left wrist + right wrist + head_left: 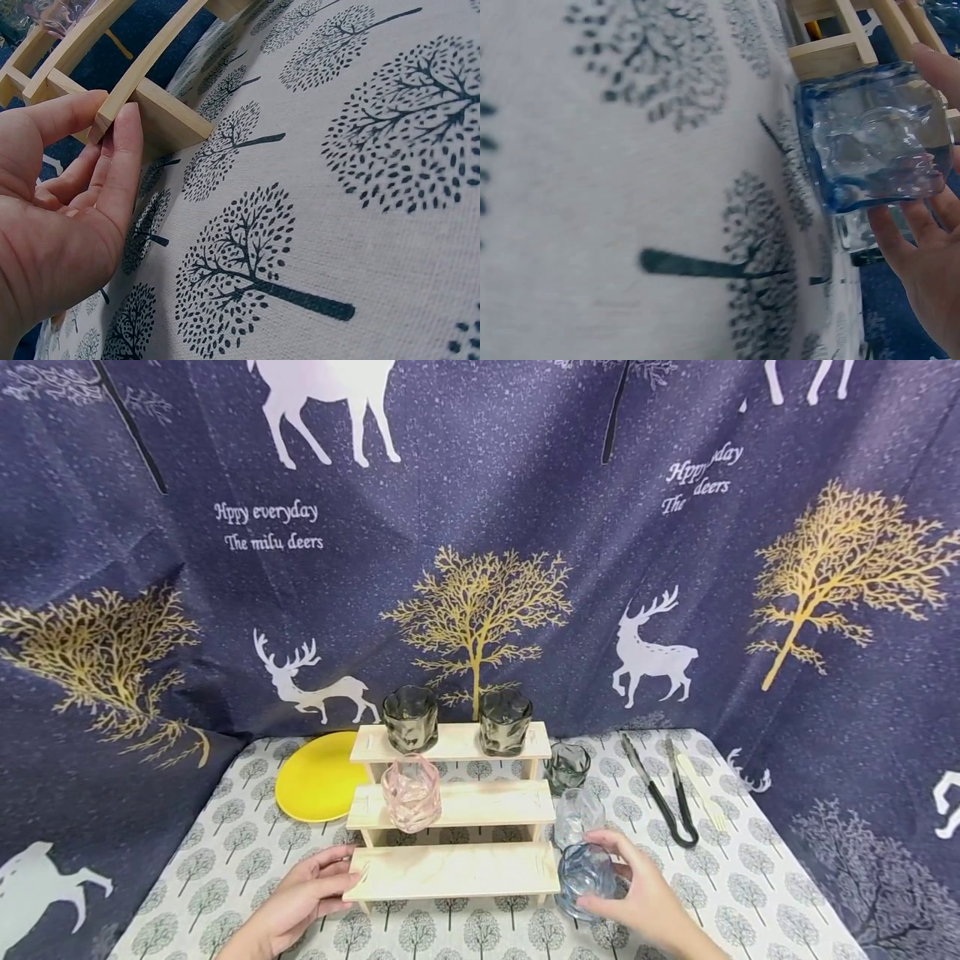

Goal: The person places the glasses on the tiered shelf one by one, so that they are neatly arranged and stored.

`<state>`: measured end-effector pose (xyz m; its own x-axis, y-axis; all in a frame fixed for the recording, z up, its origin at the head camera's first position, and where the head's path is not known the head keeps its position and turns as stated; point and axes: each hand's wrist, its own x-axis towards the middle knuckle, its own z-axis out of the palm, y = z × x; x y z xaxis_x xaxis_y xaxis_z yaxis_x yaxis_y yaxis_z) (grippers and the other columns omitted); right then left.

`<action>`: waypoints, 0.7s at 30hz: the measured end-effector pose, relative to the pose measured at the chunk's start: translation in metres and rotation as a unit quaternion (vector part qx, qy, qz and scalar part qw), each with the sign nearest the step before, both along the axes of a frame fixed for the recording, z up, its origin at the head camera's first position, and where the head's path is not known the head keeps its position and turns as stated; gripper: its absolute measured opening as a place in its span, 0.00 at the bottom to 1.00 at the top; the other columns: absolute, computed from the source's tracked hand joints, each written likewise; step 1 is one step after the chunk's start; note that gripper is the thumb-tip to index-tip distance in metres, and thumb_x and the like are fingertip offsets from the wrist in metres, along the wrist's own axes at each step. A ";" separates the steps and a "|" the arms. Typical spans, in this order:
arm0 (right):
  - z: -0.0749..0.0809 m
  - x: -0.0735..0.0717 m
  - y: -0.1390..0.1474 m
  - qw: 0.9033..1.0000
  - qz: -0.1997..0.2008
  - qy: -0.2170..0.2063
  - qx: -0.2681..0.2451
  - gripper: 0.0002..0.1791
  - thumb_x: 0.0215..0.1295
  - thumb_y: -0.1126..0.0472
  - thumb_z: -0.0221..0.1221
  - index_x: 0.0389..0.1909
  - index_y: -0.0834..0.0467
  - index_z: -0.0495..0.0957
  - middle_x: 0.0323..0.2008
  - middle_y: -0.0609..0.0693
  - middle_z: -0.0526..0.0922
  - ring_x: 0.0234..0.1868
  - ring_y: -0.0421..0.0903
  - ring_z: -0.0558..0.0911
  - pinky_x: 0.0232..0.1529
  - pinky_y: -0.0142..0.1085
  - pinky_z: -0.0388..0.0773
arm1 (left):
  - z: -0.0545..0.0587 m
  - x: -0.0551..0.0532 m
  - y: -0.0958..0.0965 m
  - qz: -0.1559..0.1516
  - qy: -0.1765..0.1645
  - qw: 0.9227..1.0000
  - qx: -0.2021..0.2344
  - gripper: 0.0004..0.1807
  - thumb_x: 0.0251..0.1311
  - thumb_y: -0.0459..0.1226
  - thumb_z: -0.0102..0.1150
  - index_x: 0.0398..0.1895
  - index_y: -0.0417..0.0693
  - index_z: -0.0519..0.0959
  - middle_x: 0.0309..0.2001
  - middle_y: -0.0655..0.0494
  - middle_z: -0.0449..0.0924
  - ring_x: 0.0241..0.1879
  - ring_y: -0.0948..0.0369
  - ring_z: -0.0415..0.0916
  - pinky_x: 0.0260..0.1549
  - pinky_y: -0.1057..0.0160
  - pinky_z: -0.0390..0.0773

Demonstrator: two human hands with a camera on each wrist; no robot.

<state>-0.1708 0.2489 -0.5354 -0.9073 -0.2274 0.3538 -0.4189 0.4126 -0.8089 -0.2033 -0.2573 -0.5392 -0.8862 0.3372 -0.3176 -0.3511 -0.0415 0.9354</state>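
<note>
A three-tier light wooden shelf (457,870) stands mid-table. My left hand (311,893) pinches the left end of its lowest board between thumb and fingers, as the left wrist view shows closely. On the right, my right hand (637,893) grips a blue glass cup (870,139) beside the lowest tier. Just behind it stands a clear glass cup (577,814), and farther back a dark grey glass cup (567,767). On the middle tier, toward the left, is a pink glass cup (412,793). Two smoky dark cups, a left one (410,718) and a right one (505,722), stand on top.
A yellow plate (318,781) lies behind the shelf's left side. Black-handled tongs (667,797) and a pale fork (703,793) lie at the right. A dark blue deer-print cloth (480,527) hangs behind the table, which has a tree-patterned cover (217,860).
</note>
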 end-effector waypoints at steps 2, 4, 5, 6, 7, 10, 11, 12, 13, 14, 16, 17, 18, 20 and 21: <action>-0.005 -0.001 0.001 1.000 0.009 -0.006 -0.015 0.45 0.46 0.60 0.83 0.66 0.59 0.73 0.60 0.56 0.80 0.57 0.47 0.81 0.52 0.39 0.83 | 0.000 0.000 0.000 0.000 0.001 1.000 -0.001 0.42 0.72 0.37 0.62 0.78 0.27 0.51 0.53 0.52 0.81 0.48 0.55 0.83 0.44 0.60 0.85; -0.010 -0.001 0.002 1.000 0.016 -0.008 -0.021 0.47 0.46 0.60 0.83 0.68 0.61 0.71 0.60 0.55 0.80 0.56 0.48 0.82 0.51 0.39 0.84 | 0.001 0.000 0.000 0.000 0.002 1.000 -0.003 0.43 0.73 0.37 0.62 0.78 0.26 0.50 0.53 0.52 0.81 0.49 0.55 0.83 0.45 0.59 0.85; -0.012 0.000 0.002 1.000 0.016 -0.012 -0.021 0.48 0.46 0.60 0.83 0.68 0.61 0.70 0.59 0.54 0.80 0.55 0.48 0.82 0.51 0.39 0.84 | 0.001 0.000 0.000 0.000 0.002 1.000 -0.004 0.43 0.73 0.37 0.62 0.78 0.26 0.49 0.53 0.52 0.81 0.49 0.55 0.83 0.45 0.59 0.85; -0.013 0.000 0.002 1.000 0.017 -0.013 -0.019 0.48 0.46 0.60 0.83 0.69 0.62 0.70 0.59 0.54 0.80 0.54 0.49 0.82 0.51 0.40 0.84 | 0.001 0.001 0.000 -0.001 0.002 1.000 -0.004 0.43 0.73 0.37 0.62 0.79 0.26 0.49 0.54 0.52 0.81 0.49 0.55 0.83 0.45 0.59 0.85; -0.015 0.001 0.002 1.000 0.012 -0.021 -0.017 0.49 0.45 0.60 0.83 0.69 0.61 0.69 0.59 0.53 0.80 0.54 0.49 0.82 0.52 0.39 0.84 | 0.001 0.001 0.000 -0.001 0.002 1.000 -0.004 0.43 0.73 0.37 0.61 0.79 0.26 0.48 0.54 0.52 0.80 0.49 0.55 0.83 0.45 0.59 0.85; -0.017 0.002 0.003 0.999 -0.004 -0.049 -0.009 0.52 0.43 0.57 0.84 0.70 0.57 0.69 0.59 0.50 0.80 0.55 0.47 0.82 0.54 0.39 0.82 | 0.001 0.001 0.000 -0.003 0.000 1.000 -0.003 0.43 0.73 0.37 0.61 0.79 0.26 0.48 0.54 0.52 0.81 0.49 0.55 0.83 0.45 0.59 0.85; -0.018 0.002 0.003 0.998 -0.009 -0.059 -0.007 0.52 0.42 0.57 0.85 0.71 0.56 0.69 0.59 0.49 0.80 0.55 0.46 0.81 0.55 0.39 0.81 | 0.001 0.001 0.000 -0.003 -0.002 1.000 -0.001 0.43 0.73 0.37 0.61 0.79 0.26 0.49 0.54 0.52 0.81 0.49 0.55 0.83 0.45 0.59 0.85; -0.018 0.002 0.004 0.998 -0.014 -0.065 -0.004 0.52 0.42 0.56 0.85 0.71 0.55 0.69 0.59 0.48 0.80 0.55 0.46 0.81 0.55 0.39 0.81 | 0.001 0.001 0.000 -0.003 -0.003 1.000 0.000 0.43 0.73 0.37 0.61 0.79 0.26 0.49 0.53 0.52 0.81 0.49 0.55 0.83 0.45 0.59 0.85; -0.018 0.002 0.004 0.997 -0.018 -0.069 0.001 0.53 0.42 0.55 0.85 0.71 0.54 0.69 0.59 0.47 0.80 0.55 0.45 0.81 0.56 0.38 0.80 | 0.001 0.000 0.000 -0.003 -0.004 1.000 0.001 0.43 0.73 0.37 0.61 0.79 0.26 0.49 0.53 0.52 0.81 0.49 0.55 0.83 0.45 0.60 0.85; -0.019 0.002 0.004 0.998 -0.017 -0.068 0.004 0.52 0.42 0.55 0.85 0.71 0.54 0.69 0.59 0.47 0.80 0.56 0.45 0.81 0.56 0.38 0.80 | 0.001 0.000 0.000 -0.003 -0.004 1.000 0.002 0.43 0.73 0.37 0.61 0.79 0.26 0.49 0.53 0.52 0.81 0.48 0.55 0.83 0.45 0.60 0.85; -0.019 0.002 0.005 0.998 -0.011 -0.056 0.011 0.52 0.43 0.55 0.84 0.71 0.55 0.69 0.59 0.49 0.81 0.56 0.46 0.81 0.56 0.39 0.80 | 0.001 0.000 0.000 -0.002 -0.004 1.000 0.004 0.42 0.73 0.37 0.61 0.79 0.26 0.50 0.53 0.52 0.81 0.48 0.56 0.83 0.44 0.60 0.85; -0.019 0.002 0.005 0.999 -0.009 -0.052 0.012 0.51 0.44 0.55 0.84 0.70 0.55 0.69 0.59 0.50 0.81 0.55 0.46 0.81 0.56 0.39 0.81 | 0.001 0.000 0.000 -0.002 -0.004 1.000 0.004 0.42 0.73 0.37 0.61 0.79 0.26 0.50 0.53 0.52 0.81 0.48 0.56 0.83 0.44 0.60 0.85; -0.019 0.002 0.005 0.999 -0.009 -0.049 0.013 0.50 0.44 0.55 0.84 0.70 0.55 0.69 0.59 0.50 0.81 0.55 0.46 0.81 0.56 0.39 0.81 | 0.001 0.000 0.000 -0.001 -0.004 1.000 0.005 0.42 0.73 0.37 0.61 0.79 0.27 0.50 0.53 0.52 0.80 0.48 0.56 0.83 0.44 0.60 0.85; -0.019 0.002 0.004 0.999 -0.010 -0.050 0.005 0.49 0.44 0.56 0.84 0.68 0.54 0.70 0.58 0.50 0.82 0.55 0.46 0.82 0.55 0.38 0.81 | 0.001 0.001 0.000 0.001 -0.002 1.000 0.005 0.42 0.73 0.36 0.62 0.78 0.27 0.51 0.53 0.52 0.81 0.47 0.56 0.83 0.44 0.61 0.85; -0.019 0.002 0.003 0.999 -0.011 -0.052 0.001 0.48 0.44 0.56 0.84 0.67 0.53 0.70 0.58 0.50 0.82 0.54 0.46 0.82 0.55 0.38 0.81 | 0.000 0.001 0.000 0.001 -0.002 1.000 0.004 0.41 0.73 0.36 0.62 0.78 0.27 0.52 0.53 0.52 0.81 0.47 0.56 0.83 0.44 0.60 0.85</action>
